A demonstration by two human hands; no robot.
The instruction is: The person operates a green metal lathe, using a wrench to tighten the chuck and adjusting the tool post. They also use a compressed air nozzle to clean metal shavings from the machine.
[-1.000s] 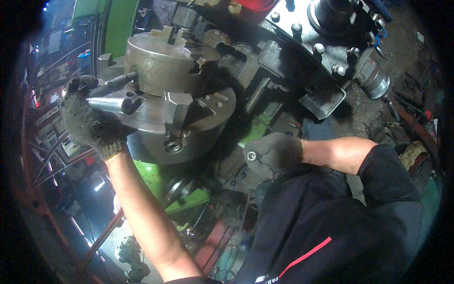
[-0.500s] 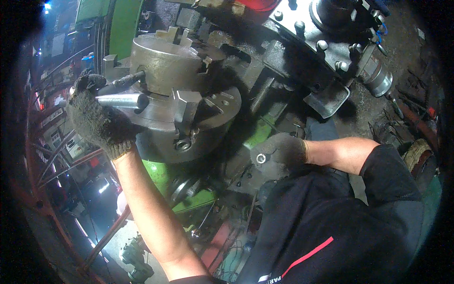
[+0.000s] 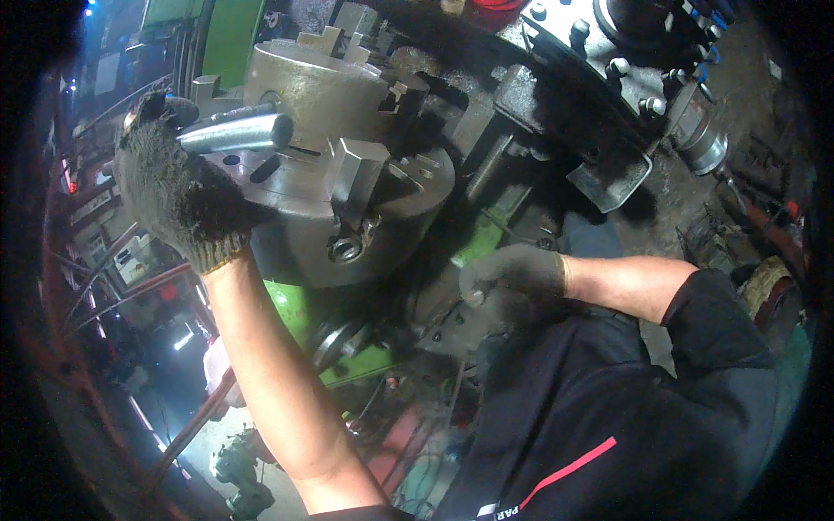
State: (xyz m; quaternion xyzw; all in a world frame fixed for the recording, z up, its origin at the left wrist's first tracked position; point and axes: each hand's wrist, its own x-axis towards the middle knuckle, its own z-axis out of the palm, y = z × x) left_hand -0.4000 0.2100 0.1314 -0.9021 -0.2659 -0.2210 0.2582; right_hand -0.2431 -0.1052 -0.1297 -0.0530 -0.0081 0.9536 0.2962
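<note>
My left hand (image 3: 178, 191), in a dark grey knitted glove, is closed around a shiny round steel bar (image 3: 239, 135) at the upper left. A darker rod lies close behind the bar, its far end near the side of the upper lathe chuck (image 3: 321, 95); contact cannot be told. Below stands a wider lathe chuck (image 3: 295, 234) with a raised steel jaw (image 3: 358, 181) and a round socket in its side. My right hand (image 3: 512, 282), gloved too, is curled in front of my body. A small pale spot shows at its fingers; what it holds is hidden.
A machine block with several bolts (image 3: 618, 66) rises at the upper right, with a bent metal plate (image 3: 612, 184) below it. A threaded shaft (image 3: 488, 169) runs beside the chucks. Green machine parts (image 3: 360, 365) lie beneath. Red bars (image 3: 187, 434) stand at the left.
The view has shifted slightly, so the chucks sit higher and further right. The steel bar has swung up with my left hand. My right fist has turned, hiding the metal ring seen in it before.
</note>
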